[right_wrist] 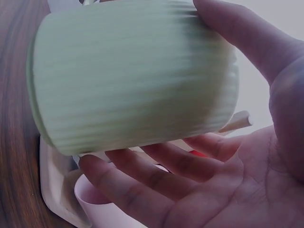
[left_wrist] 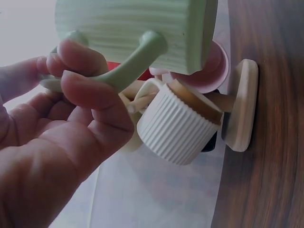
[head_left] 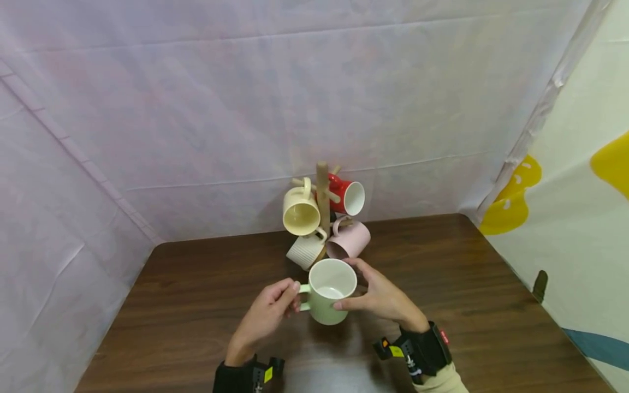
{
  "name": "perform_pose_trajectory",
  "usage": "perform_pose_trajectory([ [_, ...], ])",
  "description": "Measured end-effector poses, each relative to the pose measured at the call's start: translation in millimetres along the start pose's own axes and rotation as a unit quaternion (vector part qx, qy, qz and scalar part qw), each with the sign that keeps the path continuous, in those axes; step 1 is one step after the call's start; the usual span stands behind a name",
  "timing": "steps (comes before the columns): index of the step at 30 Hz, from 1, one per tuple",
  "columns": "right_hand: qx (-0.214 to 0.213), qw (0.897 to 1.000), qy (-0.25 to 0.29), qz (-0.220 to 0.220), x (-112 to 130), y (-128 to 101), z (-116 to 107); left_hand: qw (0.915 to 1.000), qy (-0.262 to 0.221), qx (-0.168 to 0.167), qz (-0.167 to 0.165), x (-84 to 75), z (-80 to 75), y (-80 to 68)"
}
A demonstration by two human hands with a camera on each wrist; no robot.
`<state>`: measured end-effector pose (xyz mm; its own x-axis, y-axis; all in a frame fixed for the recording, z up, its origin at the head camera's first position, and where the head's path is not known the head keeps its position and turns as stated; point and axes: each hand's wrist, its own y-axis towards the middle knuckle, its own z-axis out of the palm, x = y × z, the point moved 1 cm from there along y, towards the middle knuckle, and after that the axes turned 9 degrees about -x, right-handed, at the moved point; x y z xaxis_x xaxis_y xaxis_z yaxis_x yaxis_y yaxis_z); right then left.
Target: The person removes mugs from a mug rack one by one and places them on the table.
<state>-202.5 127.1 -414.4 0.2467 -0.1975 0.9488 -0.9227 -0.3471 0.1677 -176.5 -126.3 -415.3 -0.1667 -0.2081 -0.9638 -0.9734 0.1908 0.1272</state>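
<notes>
A light green ribbed mug (head_left: 326,305) with a white inside is held over the table, upright, in front of a wooden mug tree (head_left: 322,196). My left hand (head_left: 269,305) pinches its handle (left_wrist: 137,61) between thumb and fingers, on the mug's left side. From the right, my right hand (head_left: 385,295) grips the mug's body, thumb on the near side and fingers around the far side. In the right wrist view those fingers (right_wrist: 137,190) lie along the ribbed wall. Just behind the green mug, a white ribbed mug (left_wrist: 178,126) hangs on the tree.
Also on the tree hang a cream mug (head_left: 301,210) at upper left, a red mug (head_left: 348,197) at upper right and a pink mug (head_left: 351,240) at lower right. The tree's wooden base (left_wrist: 242,107) stands on the dark wooden table (head_left: 196,295). Behind rises a pale cloth wall (head_left: 221,109).
</notes>
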Motion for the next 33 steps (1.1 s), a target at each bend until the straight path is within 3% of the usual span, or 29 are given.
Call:
perform_pose_trajectory([
  [7, 0.016, 1.000, 0.016, -0.011, 1, -1, -2, 0.9998, -0.004, 0.008, 0.016, 0.7, -11.8, -2.0],
  [13, 0.018, 1.000, 0.014, -0.019, 2, 0, -4, 1.0000, -0.002, 0.006, 0.006, 2.4, -23.9, -4.9],
  [19, 0.016, 1.000, -0.011, -0.002, 0, 0, -7, 0.9999, -0.015, 0.000, -0.004, 2.3, -34.2, -9.0],
  [27, 0.019, 0.999, -0.025, 0.025, 0, 0, -10, 0.9995, -0.028, -0.005, 0.012, 2.5, -46.3, -13.7],
  [33, 0.021, 0.999, -0.028, 0.038, -1, 0, -11, 0.9995, -0.024, -0.020, -0.002, 1.8, -54.3, -16.5],
])
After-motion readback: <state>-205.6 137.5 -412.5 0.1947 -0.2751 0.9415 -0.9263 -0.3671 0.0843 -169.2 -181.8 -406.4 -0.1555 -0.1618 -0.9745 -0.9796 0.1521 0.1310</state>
